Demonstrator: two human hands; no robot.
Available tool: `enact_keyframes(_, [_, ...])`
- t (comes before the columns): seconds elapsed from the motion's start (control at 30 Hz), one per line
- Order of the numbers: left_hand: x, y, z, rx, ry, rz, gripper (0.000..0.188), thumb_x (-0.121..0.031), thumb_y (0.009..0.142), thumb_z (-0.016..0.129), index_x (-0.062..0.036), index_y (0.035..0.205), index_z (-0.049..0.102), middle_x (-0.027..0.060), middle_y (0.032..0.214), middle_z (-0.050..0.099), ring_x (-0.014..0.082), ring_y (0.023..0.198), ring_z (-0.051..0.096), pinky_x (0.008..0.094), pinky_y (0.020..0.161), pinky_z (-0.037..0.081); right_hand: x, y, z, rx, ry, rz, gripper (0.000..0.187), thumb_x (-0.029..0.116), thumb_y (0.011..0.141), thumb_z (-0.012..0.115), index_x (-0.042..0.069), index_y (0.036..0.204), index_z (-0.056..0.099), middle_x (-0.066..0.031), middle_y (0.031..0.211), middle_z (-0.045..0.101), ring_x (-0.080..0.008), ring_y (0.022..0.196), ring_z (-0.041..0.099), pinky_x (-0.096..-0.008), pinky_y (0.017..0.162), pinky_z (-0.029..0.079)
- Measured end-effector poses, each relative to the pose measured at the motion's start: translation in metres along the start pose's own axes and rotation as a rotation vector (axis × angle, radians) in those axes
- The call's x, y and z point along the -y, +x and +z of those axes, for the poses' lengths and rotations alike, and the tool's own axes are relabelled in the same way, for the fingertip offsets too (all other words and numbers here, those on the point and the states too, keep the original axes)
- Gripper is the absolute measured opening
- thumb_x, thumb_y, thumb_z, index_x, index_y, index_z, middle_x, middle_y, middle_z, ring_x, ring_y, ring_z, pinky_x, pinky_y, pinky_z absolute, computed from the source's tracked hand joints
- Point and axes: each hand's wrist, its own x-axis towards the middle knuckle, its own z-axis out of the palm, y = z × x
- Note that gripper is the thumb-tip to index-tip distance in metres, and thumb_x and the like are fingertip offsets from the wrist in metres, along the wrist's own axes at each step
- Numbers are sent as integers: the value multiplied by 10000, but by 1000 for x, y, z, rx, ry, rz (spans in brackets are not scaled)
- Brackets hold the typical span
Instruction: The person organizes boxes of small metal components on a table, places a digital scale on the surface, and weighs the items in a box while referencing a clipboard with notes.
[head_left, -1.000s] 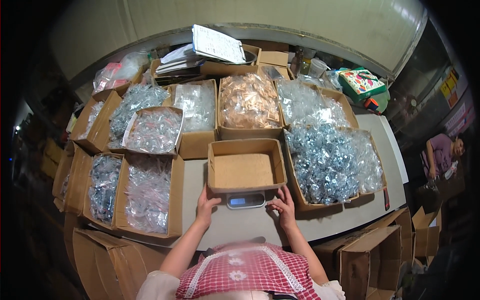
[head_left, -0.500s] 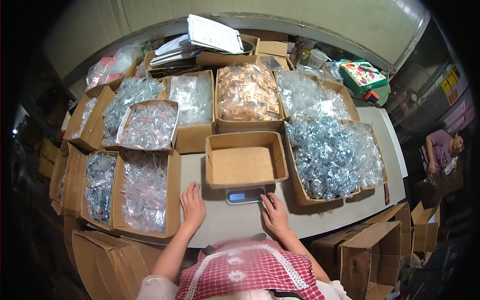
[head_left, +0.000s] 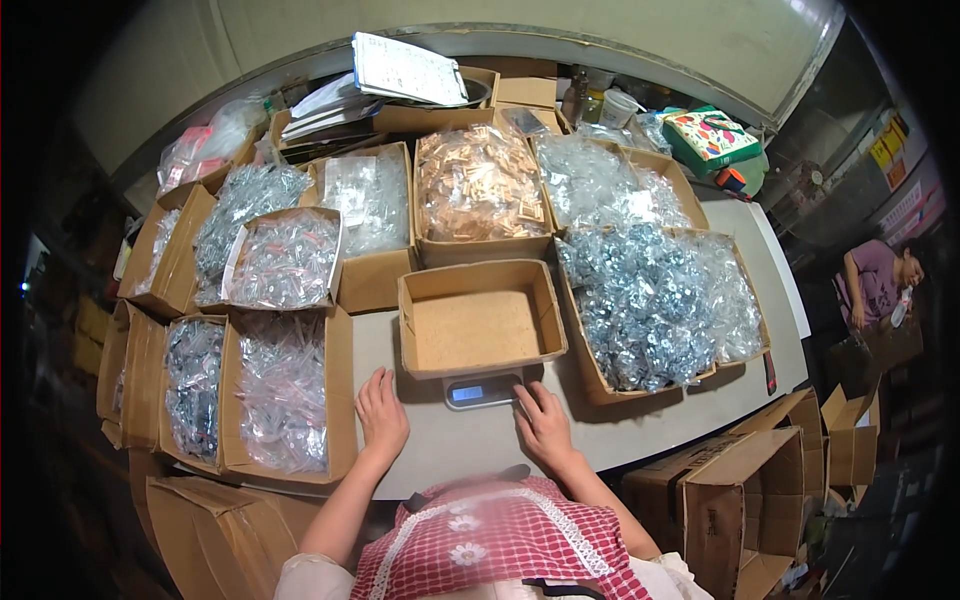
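An empty cardboard box rests on a small digital scale, whose lit display faces me. My left hand lies flat on the table to the left of the scale, fingers stretched out, holding nothing. At the scale's right end, my right hand has its fingers extended, the tips at or just beside the scale's edge. Left of my left hand stands a box of clear bags with pinkish parts. A box heaped with bagged silvery metal parts is right of the scale.
Behind the empty box is a box of bagged copper-coloured parts. A clipboard lies on top of things at the back. Cardboard cartons stand below the table's right edge. Another person is at the far right.
The view has shifted slightly, so the boxes sit a little differently in it. Both hands stay beside the scale, with no clear change in their pose.
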Motion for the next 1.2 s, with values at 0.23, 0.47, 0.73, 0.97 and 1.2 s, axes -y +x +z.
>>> enact_keyframes(0.23, [-1, 1, -2, -11, 9, 8, 481, -8, 872, 483, 56, 1347, 442, 203, 1395, 425, 396, 1255, 392, 496, 1076, 290, 0, 1, 1, -3, 15, 0, 454, 124, 866, 648, 70, 1310, 567, -202, 1258, 555, -366, 1010, 574, -425, 856, 504])
enact_keyframes(0.47, [-3, 1, -4, -25, 6, 15, 481, 2, 861, 492, 61, 1337, 453, 208, 1387, 433, 397, 1242, 404, 498, 1069, 296, 1, 2, 0, -9, 17, 4, 443, 123, 870, 645, 55, 1301, 567, -193, 1248, 561, -361, 1007, 572, -423, 857, 499])
enact_keyframes(0.73, [-4, 2, -4, -24, 8, 15, 476, 8, 859, 492, 67, 1330, 454, 210, 1382, 437, 399, 1239, 408, 502, 1070, 295, 1, 2, 1, -4, 18, 6, 436, 118, 870, 645, 55, 1295, 573, -198, 1240, 562, -363, 998, 570, -423, 856, 498])
enact_keyframes(0.97, [0, 1, -1, -17, 24, 23, 500, -11, 854, 507, 68, 1344, 444, 214, 1393, 435, 397, 1244, 410, 505, 1053, 303, 3, 3, 0, -18, 10, -4, 426, 111, 868, 646, 72, 1287, 581, -197, 1216, 568, -368, 980, 573, -427, 836, 502])
enact_keyframes(1.2, [-3, 2, -4, -19, 9, 10, 491, 12, 854, 495, 70, 1338, 447, 217, 1380, 436, 403, 1242, 408, 505, 1075, 294, 4, 3, 1, 22, -37, -9, 443, 116, 856, 651, 111, 1294, 590, -205, 1219, 564, -370, 961, 573, -436, 830, 498])
